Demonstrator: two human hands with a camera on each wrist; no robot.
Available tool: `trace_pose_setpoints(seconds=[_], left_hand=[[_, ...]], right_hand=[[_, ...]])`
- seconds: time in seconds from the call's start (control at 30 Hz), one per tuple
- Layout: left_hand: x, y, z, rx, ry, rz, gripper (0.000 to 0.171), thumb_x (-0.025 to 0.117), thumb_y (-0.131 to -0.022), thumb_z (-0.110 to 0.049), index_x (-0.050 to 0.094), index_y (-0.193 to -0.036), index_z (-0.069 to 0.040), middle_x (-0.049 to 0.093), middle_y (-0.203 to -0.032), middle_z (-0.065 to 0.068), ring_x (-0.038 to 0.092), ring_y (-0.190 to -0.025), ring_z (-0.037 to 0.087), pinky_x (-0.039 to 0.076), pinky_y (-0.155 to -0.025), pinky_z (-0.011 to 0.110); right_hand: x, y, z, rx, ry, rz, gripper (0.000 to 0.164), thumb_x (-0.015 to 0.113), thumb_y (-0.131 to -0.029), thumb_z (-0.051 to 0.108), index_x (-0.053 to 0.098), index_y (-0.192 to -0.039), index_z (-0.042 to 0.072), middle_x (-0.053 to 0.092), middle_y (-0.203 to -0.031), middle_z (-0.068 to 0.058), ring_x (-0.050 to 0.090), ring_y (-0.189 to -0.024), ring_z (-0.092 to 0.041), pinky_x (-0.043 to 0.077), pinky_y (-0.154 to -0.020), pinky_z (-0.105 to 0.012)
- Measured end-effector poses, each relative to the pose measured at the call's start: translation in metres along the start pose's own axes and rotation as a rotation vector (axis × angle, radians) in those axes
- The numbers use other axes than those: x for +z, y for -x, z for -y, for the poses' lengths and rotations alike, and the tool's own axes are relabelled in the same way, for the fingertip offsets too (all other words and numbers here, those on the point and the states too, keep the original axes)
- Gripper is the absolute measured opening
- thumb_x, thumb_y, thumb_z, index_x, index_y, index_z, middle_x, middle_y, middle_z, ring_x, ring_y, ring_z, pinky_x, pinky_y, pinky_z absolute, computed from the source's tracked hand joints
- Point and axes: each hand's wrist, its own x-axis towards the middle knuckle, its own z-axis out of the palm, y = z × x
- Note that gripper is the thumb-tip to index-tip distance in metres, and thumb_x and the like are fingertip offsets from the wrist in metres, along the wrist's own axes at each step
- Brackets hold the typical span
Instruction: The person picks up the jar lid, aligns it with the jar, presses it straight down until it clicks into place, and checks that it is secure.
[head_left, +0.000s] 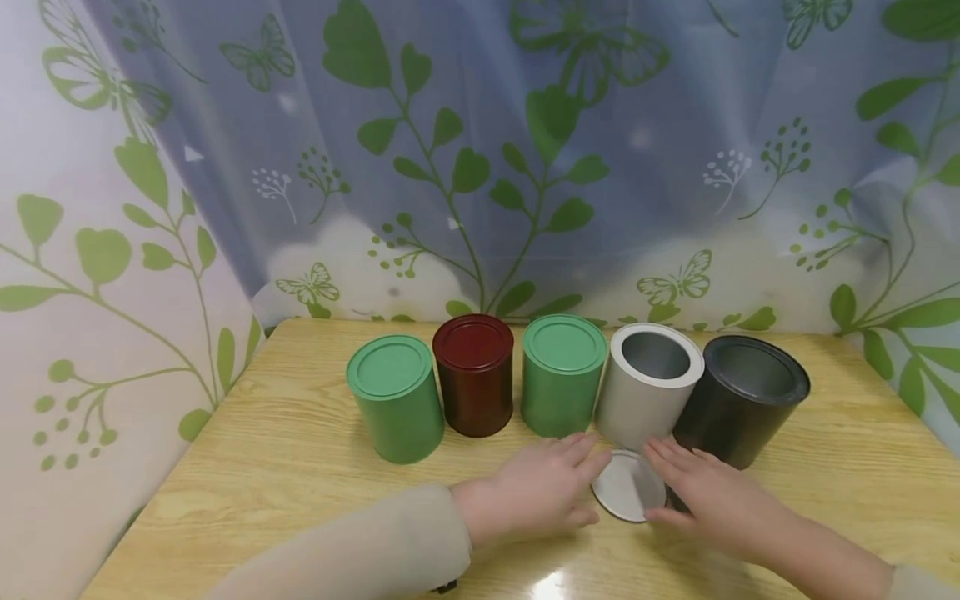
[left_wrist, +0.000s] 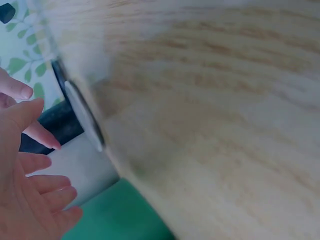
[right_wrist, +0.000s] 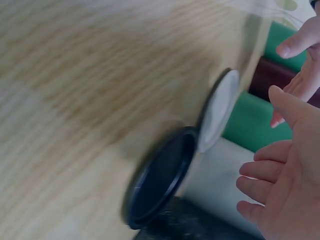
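Head view: round, whitish lid (head_left: 630, 487).

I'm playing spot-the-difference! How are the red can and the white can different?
The red can is dark red; the white can is pale. The red can is closed on top, but the white can is open. The red can stands between green cans, while the white can is beside the black can. Both stand upright on the table.

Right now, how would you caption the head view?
Left hand and right hand flank a white lid before five cans.
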Motion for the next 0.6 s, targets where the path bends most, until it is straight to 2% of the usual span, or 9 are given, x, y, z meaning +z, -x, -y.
trace_pose_setpoints(seconds=[0.17, 0.43, 0.6], left_hand=[[0.008, -0.008, -0.005, -0.027, 0.021, 0.068, 0.07, 0.052, -0.089, -0.056, 0.037, -0.144, -0.015, 0.037, -0.145, 0.007, 0.037, -0.131, 0.019, 0.035, -0.103, 0.032], [0.015, -0.027, -0.014, -0.09, 0.029, 0.173, 0.078, 0.053, -0.084, -0.062, 0.034, -0.145, -0.018, 0.038, -0.144, 0.005, 0.038, -0.13, 0.019, 0.038, -0.1, 0.032], [0.019, -0.035, -0.018, -0.115, 0.004, 0.188, 0.076, 0.052, -0.084, -0.063, 0.035, -0.144, -0.02, 0.041, -0.141, 0.004, 0.039, -0.128, 0.017, 0.038, -0.099, 0.031]], right_hand=[[0.012, 0.002, -0.009, 0.02, -0.001, 0.028, 0.072, 0.066, -0.08, 0.049, 0.054, -0.125, -0.006, 0.052, -0.128, -0.025, 0.05, -0.116, -0.04, 0.041, -0.089, -0.057], [0.026, 0.002, -0.013, 0.019, 0.005, 0.01, 0.075, 0.07, -0.075, 0.052, 0.057, -0.121, -0.007, 0.055, -0.123, -0.025, 0.055, -0.11, -0.04, 0.045, -0.085, -0.054], [0.033, -0.001, -0.012, 0.023, -0.007, 0.026, 0.075, 0.073, -0.073, 0.049, 0.057, -0.119, -0.008, 0.056, -0.12, -0.025, 0.056, -0.107, -0.04, 0.045, -0.085, -0.055]])
